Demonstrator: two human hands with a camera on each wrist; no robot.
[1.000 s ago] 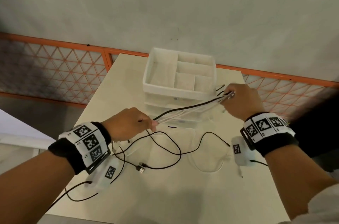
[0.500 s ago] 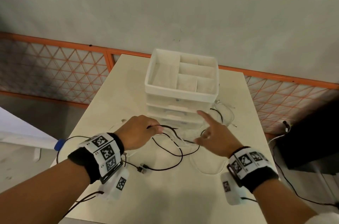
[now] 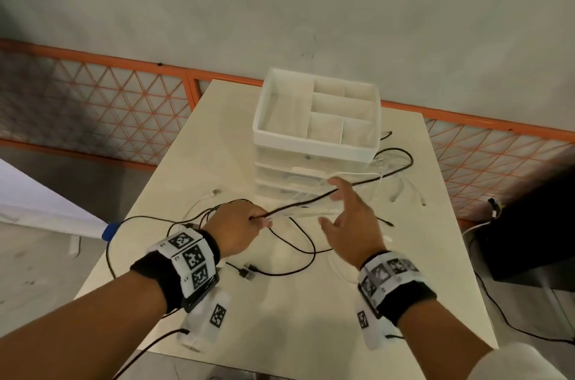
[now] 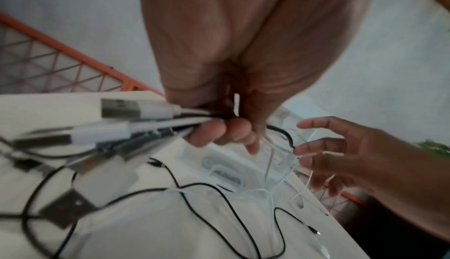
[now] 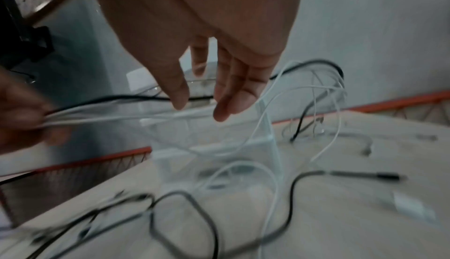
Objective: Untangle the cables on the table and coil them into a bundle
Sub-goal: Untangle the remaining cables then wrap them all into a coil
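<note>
left hand [image 3: 236, 228] still grips the cables [image 3: 298, 207] — now pulled taut; right hand [image 3: 351, 224] has spread open, holding nothing.

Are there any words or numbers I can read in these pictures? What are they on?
None can be read.
Wristbands: black-and-white square code patterns, plus tiny marks too small to read.
White wrist camera: one square code pattern, no letters.
USB plugs held by the left hand: too blurred for any print.
Drawer organizer: no label visible.
</note>
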